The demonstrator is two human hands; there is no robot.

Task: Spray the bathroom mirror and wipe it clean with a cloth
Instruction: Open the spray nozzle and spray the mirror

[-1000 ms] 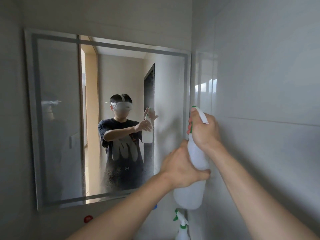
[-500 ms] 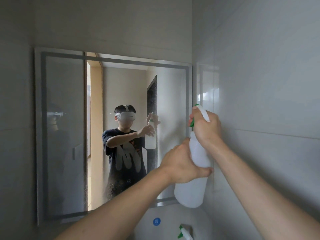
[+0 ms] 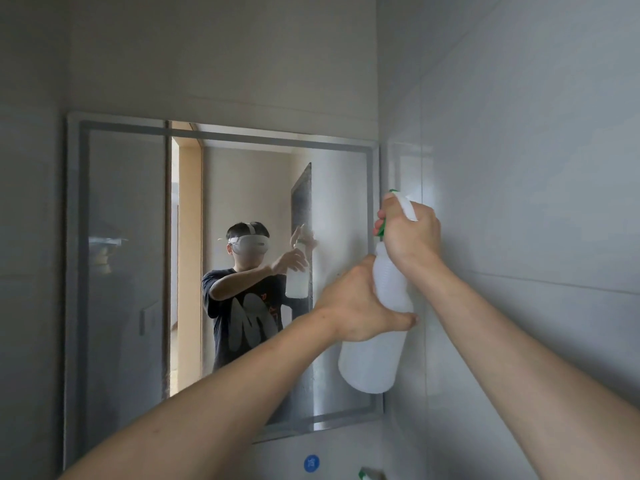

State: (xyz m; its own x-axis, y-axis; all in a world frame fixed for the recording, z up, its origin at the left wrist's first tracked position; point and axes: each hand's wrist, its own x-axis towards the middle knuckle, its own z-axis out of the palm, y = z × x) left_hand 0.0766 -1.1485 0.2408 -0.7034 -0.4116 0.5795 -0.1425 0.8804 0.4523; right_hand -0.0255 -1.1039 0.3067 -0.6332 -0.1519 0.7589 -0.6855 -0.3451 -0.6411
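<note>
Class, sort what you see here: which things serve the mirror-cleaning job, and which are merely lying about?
In use: mirror, spray bottle, left hand, right hand.
Lying about: blue sticker, second sprayer at the bottom edge.

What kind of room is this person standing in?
Most likely a bathroom. A big mirror hangs on the wall, the side wall is covered in glossy grey tiles, and the left hand and right hand hold a spray bottle for cleaning.

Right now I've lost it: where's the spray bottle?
Head view, right of centre: the left hand and right hand hold the spray bottle before the right edge of the mirror.
</note>
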